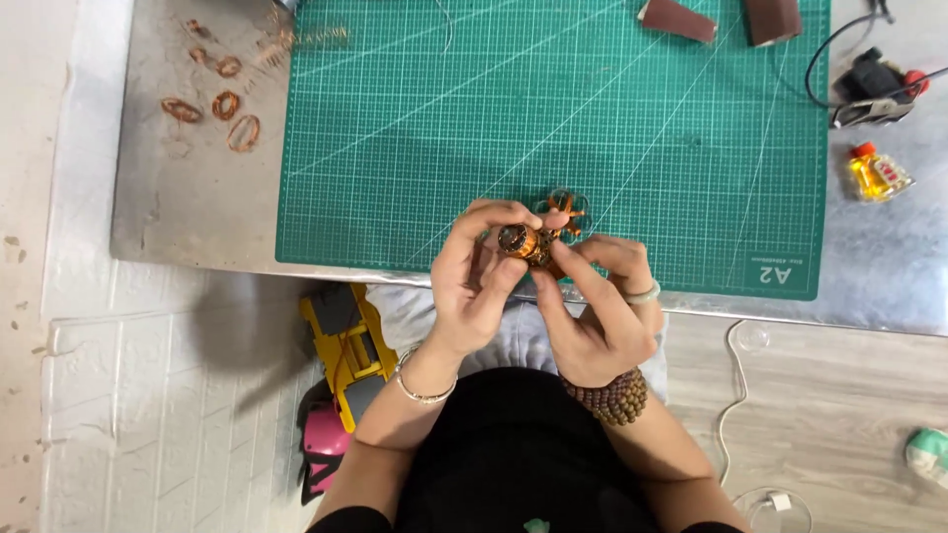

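Nearest the body, the left hand (474, 286) pinches a small copper-wound motor armature (521, 241) between thumb and curled fingers, just above the near edge of the green cutting mat (415, 148); the right hand (597, 311) closes on its far side, forefinger laid against the loose copper loops (565, 209); the winding seems mid-strip, calling for a steady pull; farther off lie copper coils (225, 107) on the steel table (178, 197), sandpaper pieces (676, 20) and a small yellow bottle (877, 174).
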